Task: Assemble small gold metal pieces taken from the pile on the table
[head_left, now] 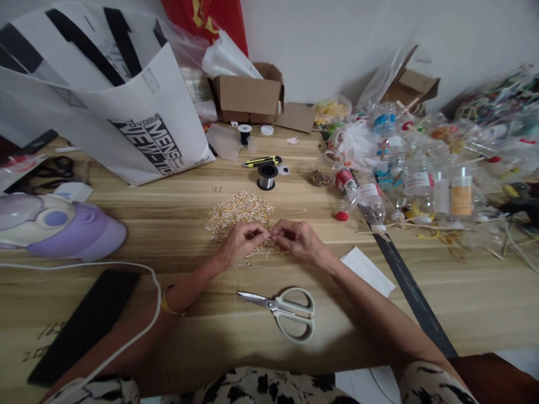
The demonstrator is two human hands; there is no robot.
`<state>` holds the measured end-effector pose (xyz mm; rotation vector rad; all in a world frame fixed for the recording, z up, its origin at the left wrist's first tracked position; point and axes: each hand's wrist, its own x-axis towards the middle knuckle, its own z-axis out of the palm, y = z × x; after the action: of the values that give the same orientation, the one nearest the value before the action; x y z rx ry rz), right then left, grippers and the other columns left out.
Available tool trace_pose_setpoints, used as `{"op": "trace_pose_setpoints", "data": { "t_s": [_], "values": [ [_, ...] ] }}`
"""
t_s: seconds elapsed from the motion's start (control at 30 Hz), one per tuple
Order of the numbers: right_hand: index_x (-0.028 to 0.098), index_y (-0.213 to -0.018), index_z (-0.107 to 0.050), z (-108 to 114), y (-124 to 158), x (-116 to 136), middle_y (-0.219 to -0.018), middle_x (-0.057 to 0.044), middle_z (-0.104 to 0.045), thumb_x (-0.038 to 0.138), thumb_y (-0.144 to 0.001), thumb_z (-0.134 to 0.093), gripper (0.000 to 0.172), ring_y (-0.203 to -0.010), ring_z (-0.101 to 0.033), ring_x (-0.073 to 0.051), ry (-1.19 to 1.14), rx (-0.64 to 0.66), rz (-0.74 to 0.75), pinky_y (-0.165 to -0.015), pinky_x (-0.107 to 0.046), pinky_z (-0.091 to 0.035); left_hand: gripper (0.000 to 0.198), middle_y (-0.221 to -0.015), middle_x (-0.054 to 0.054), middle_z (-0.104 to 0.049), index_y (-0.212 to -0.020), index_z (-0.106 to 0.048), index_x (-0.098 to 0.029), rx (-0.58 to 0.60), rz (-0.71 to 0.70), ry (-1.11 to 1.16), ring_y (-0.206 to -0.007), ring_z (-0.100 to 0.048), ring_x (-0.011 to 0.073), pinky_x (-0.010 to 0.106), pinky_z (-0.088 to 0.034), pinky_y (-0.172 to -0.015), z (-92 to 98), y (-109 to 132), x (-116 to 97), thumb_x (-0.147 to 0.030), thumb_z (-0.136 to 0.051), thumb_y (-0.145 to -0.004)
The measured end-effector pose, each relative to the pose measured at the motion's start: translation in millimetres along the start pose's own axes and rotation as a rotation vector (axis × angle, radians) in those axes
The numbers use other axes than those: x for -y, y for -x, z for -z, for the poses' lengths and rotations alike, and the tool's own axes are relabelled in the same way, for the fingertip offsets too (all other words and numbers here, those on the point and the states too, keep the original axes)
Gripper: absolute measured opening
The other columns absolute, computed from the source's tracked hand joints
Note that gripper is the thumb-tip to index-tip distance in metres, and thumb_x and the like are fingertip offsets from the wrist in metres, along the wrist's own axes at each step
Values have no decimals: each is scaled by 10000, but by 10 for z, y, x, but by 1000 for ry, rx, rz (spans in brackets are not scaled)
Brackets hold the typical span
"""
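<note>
So on my remote feed both hands are pinched closed, left hand [242,239] and right hand [298,240] nearly fingertip to fingertip, seemingly on one tiny piece [270,237] between them, way too small for me to tell its long axis or where it points. Key thing for me: the shiny pile [242,209] sits just beyond and to the left, so the left hand's nearer. A thin strand [249,265] lies on the wearer's side, long axis running left to right.
</note>
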<state>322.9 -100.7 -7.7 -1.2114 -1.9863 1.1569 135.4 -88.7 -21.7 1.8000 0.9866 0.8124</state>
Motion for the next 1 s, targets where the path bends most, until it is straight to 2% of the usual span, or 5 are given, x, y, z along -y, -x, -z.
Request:
{"op": "trace_pose_setpoints", "data": {
  "t_s": [0.17,0.4,0.67,1.0],
  "values": [
    [137,-842,-585,31,-11,0,-566,39,-545,205,-807,-528,96,-469,-459,-61,20,42,7,-464,-167,-327,169,-606,1,-603,-668,-626,-125,16,27,2,-540,-517,94,190,-379,-512,-10,33,12,-229,-552,-778],
    [141,-773,-571,81,-11,45,-560,51,-502,140,-800,-491,84,-489,-418,-57,127,142,62,-487,-170,-304,172,-618,15,-619,-651,-613,-125,-74,65,69,-578,-549,110,198,-416,-547,-4,102,66,-232,-547,-769],
    [143,-842,-583,-103,57,-51,-633,29,-537,220,-855,-486,124,-542,-424,-75,161,21,83,-539,-180,-324,205,-748,33,-671,-831,-659,-139,-56,62,17,-682,-585,142,225,-446,-614,-8,181,98,-320,-570,-794],
    [149,-915,-559,-296,69,-261,-728,-14,-604,275,-904,-446,169,-606,-515,-96,161,-42,187,-592,-193,-398,156,-626,1,-615,-682,-623,-143,-35,-19,-127,-583,-527,110,202,-398,-564,-15,163,237,-228,-559,-796]
  ]
}}
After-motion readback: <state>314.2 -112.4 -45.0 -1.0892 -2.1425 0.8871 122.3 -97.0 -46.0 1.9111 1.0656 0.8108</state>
